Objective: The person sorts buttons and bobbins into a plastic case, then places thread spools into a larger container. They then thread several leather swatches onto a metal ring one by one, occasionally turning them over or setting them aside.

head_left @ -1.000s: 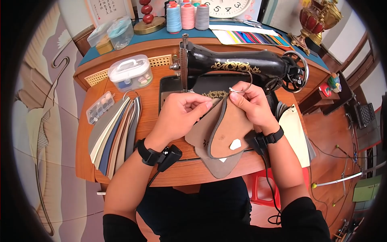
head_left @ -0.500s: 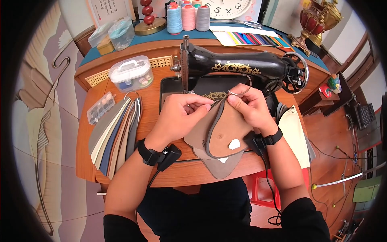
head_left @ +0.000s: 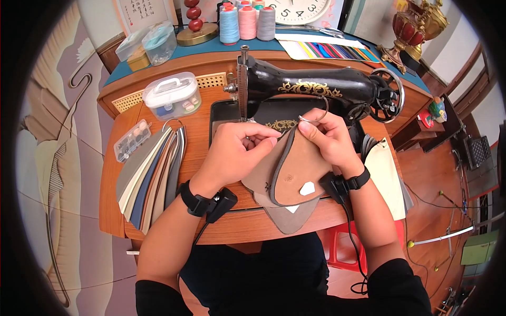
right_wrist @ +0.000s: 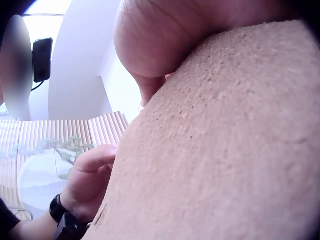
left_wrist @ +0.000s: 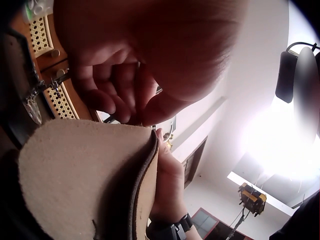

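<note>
Several brown and grey-brown leather swatches (head_left: 298,168) hang over the black machine bed, fanned apart, a white label (head_left: 307,188) on the front one. The right hand (head_left: 333,141) pinches their narrow top between thumb and fingers, beside an open-looking metal ring (head_left: 327,111). Thumb and forefinger of the left hand (head_left: 232,152) pinch at the upper edge of a rear swatch. In the left wrist view, that hand (left_wrist: 150,60) is curled just above a rounded swatch (left_wrist: 85,165). A rough leather surface (right_wrist: 225,135) fills much of the right wrist view, partly hiding the fingertips.
Behind the hands stands a black sewing machine (head_left: 311,81). At the left are a clear lidded box (head_left: 171,100), a small compartment case (head_left: 132,139) and a fan of swatches (head_left: 153,179). More swatches (head_left: 385,174) lie right; thread spools (head_left: 247,23) stand at the back.
Both hands keep nearly the same place and hold. The swatches and the ring have shifted only slightly, and the front swatch hangs a little differently.
</note>
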Demonstrator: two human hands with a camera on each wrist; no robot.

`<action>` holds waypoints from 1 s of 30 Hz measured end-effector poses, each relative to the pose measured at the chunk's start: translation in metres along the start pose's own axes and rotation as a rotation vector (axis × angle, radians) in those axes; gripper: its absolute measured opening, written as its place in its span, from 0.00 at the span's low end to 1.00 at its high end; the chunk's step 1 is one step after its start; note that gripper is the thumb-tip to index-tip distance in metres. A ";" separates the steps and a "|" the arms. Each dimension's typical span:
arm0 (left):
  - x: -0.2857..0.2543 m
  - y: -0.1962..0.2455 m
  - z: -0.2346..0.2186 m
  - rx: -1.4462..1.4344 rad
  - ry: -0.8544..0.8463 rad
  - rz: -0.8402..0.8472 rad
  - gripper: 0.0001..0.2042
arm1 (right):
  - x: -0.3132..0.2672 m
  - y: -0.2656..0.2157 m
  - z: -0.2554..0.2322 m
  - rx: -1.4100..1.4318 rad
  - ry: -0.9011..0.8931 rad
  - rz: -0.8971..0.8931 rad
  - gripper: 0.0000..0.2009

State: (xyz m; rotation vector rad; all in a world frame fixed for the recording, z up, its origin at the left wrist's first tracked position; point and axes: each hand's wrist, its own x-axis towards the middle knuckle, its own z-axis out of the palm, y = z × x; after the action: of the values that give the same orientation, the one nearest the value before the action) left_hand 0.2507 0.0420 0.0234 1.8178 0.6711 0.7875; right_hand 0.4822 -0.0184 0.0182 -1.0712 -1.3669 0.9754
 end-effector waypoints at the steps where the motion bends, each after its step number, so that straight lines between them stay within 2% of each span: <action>1: 0.000 -0.001 0.000 -0.029 0.000 0.006 0.07 | 0.002 0.001 0.004 0.043 0.001 -0.057 0.06; 3: 0.001 -0.002 0.001 -0.059 0.000 0.012 0.07 | 0.003 0.000 0.006 0.085 0.003 -0.115 0.06; 5: 0.003 -0.003 0.001 -0.191 -0.003 -0.027 0.06 | 0.001 -0.006 0.006 0.137 -0.017 0.033 0.05; 8: 0.003 -0.002 -0.003 -0.258 -0.036 -0.095 0.05 | -0.001 0.003 -0.004 0.083 -0.079 0.057 0.05; 12: 0.008 -0.016 -0.006 -0.232 0.051 -0.196 0.05 | -0.002 -0.003 -0.005 0.135 -0.075 -0.007 0.05; 14: 0.006 -0.027 -0.009 0.149 0.001 -0.209 0.10 | -0.005 -0.005 -0.010 0.274 -0.095 0.019 0.07; 15: 0.004 -0.027 -0.009 0.149 0.002 -0.211 0.10 | -0.005 -0.004 -0.014 0.276 -0.097 0.020 0.07; 18: -0.004 -0.020 -0.007 0.422 -0.133 -0.218 0.20 | -0.004 -0.006 -0.025 0.495 -0.203 -0.039 0.10; 19: -0.005 -0.017 -0.007 0.421 -0.133 -0.217 0.20 | -0.002 -0.003 -0.030 0.613 -0.265 -0.058 0.09; 23: -0.007 -0.012 -0.007 0.460 -0.246 -0.171 0.23 | -0.001 -0.003 -0.036 0.738 -0.340 -0.081 0.10; 26: -0.007 -0.010 -0.007 0.446 -0.262 -0.181 0.23 | -0.001 -0.005 -0.036 0.705 -0.327 -0.058 0.09; 30: -0.007 -0.003 -0.006 0.492 -0.306 -0.192 0.17 | -0.003 -0.008 -0.030 0.590 -0.300 -0.037 0.10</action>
State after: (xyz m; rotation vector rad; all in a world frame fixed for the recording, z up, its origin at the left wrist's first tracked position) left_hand 0.2410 0.0415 0.0210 2.2120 0.8709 0.2132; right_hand 0.5113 -0.0237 0.0273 -0.4666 -1.2074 1.4379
